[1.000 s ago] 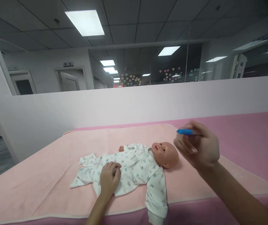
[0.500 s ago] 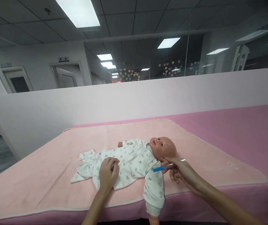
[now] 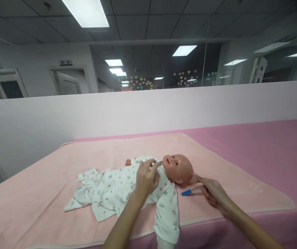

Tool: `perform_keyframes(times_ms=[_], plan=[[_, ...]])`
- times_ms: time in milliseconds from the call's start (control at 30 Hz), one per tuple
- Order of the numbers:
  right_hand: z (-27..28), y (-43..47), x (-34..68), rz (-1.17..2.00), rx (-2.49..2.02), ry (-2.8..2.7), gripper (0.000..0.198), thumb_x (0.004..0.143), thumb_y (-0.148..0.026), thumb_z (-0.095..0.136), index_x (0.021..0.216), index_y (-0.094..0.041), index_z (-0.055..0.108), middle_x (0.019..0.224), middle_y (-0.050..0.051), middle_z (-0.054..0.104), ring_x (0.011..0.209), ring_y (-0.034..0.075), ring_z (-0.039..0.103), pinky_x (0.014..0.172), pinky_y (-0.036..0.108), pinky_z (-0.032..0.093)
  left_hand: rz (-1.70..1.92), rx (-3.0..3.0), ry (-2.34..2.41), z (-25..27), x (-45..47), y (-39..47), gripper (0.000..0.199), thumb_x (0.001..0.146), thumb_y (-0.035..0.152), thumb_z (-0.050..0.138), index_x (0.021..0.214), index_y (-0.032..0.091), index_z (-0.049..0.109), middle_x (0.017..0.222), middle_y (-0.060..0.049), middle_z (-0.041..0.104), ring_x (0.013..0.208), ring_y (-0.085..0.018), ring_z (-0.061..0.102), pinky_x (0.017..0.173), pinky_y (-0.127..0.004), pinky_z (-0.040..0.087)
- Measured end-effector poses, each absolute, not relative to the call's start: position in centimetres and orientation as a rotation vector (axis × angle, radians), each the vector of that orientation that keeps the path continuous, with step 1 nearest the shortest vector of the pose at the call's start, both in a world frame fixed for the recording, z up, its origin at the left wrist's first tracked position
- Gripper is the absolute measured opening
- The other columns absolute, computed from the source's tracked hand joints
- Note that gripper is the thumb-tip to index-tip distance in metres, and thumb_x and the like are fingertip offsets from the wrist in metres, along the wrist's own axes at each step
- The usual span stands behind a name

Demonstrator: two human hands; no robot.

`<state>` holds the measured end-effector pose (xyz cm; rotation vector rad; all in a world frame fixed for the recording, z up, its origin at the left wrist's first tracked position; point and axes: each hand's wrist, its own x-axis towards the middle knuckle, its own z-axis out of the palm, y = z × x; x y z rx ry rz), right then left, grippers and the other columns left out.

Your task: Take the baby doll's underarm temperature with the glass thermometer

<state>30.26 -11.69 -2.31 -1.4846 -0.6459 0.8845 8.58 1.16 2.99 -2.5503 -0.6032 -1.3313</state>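
A baby doll (image 3: 178, 168) in a white printed garment (image 3: 112, 190) lies on its back, head to the right. My left hand (image 3: 147, 176) is over the doll's chest near the collar, its bent fingers a little apart. Whether the fingertips touch the cloth I cannot tell. My right hand (image 3: 214, 193) is just right of the doll's head, fingertips close to the back of it. From under its closed fingers sticks out a thin clear stick with a blue end (image 3: 186, 192), pointing left. The grip itself is partly hidden.
The doll lies on a peach blanket (image 3: 47, 193) over a pink-covered surface (image 3: 268, 145). A doll's sleeve (image 3: 167, 216) hangs toward the front edge. A low white wall (image 3: 138, 110) with glass above it runs along the back.
My left hand has moved right and up, from the doll's belly to its chest. My right hand has shifted slightly right and down with the stick, away from the shoulder.
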Motion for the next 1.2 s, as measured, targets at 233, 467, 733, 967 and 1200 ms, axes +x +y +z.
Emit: perform_keyframes(times_ms=[233,467,733,967,1200], plan=[[-2.4,-12.9,30.0,0.474,-1.439,-0.536,0.044,0.073,-0.051,0.055,0.101,-0.018,0.054,0.040,-0.011,0.023,0.032,0.006,0.021,0.031,0.018,0.017,-1.274,-2.644,-0.857,1.2,9.8,2.0,0.017,0.082,0.021,0.042,0.088,0.020,0.057,0.091,-0.005,0.055,0.084,-0.018,0.050,0.073,-0.033,0.039],[1.7,-8.6,21.4,0.094,-1.276,-1.077,0.016,0.078,-0.029,0.051,0.088,-0.020,0.059,0.070,0.004,0.059,0.059,0.016,0.053,0.054,0.029,0.044,-1.315,-2.631,-0.849,1.2,9.6,1.6,0.014,0.080,0.018,0.042,0.084,0.019,0.056,0.086,-0.005,0.056,0.081,-0.018,0.049,0.071,-0.033,0.037],[0.2,-0.8,17.7,-0.171,-1.022,-1.359,0.032,0.073,-0.009,0.034,0.094,-0.019,0.057,0.092,0.008,0.060,0.088,0.021,0.055,0.081,0.040,0.045,-1.429,-2.520,-0.820,0.4,9.3,2.0,0.017,0.082,0.020,0.043,0.088,0.019,0.059,0.084,-0.007,0.058,0.080,-0.020,0.048,0.071,-0.034,0.035],[-0.8,-1.0,18.3,-0.126,-1.036,-1.409,0.038,0.068,-0.005,0.032,0.094,-0.018,0.056,0.087,0.007,0.061,0.083,0.019,0.056,0.077,0.036,0.046,-1.500,-2.364,-0.806,0.5,8.7,1.3,0.018,0.085,0.021,0.045,0.085,0.021,0.063,0.074,-0.003,0.061,0.074,-0.016,0.048,0.075,-0.034,0.033],[-0.8,-1.0,18.5,-0.031,-1.061,-1.413,0.039,0.069,-0.003,0.035,0.100,-0.019,0.052,0.095,0.007,0.058,0.091,0.019,0.054,0.082,0.034,0.045,-1.596,-2.270,-0.850,0.3,8.7,1.2,0.010,0.084,0.020,0.048,0.083,0.021,0.058,0.073,0.001,0.064,0.073,-0.014,0.053,0.080,-0.034,0.032]])
